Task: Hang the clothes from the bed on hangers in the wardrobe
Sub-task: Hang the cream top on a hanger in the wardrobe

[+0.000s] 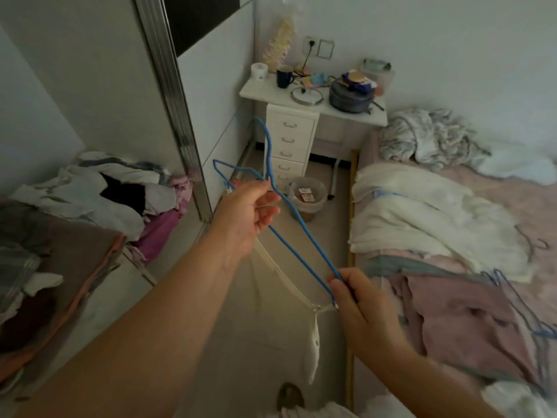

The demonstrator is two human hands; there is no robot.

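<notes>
Gripping blue hanger (over bare floor), both hands.

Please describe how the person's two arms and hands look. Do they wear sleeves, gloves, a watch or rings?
Both forearms are bare as far as the picture shows; no sleeve reaches into view. The left hand and the right hand wear no gloves. No watch, bracelet or ring is visible on either wrist or on the fingers that show. The picture is dim and slightly blurred, so very small details cannot be told.
</notes>
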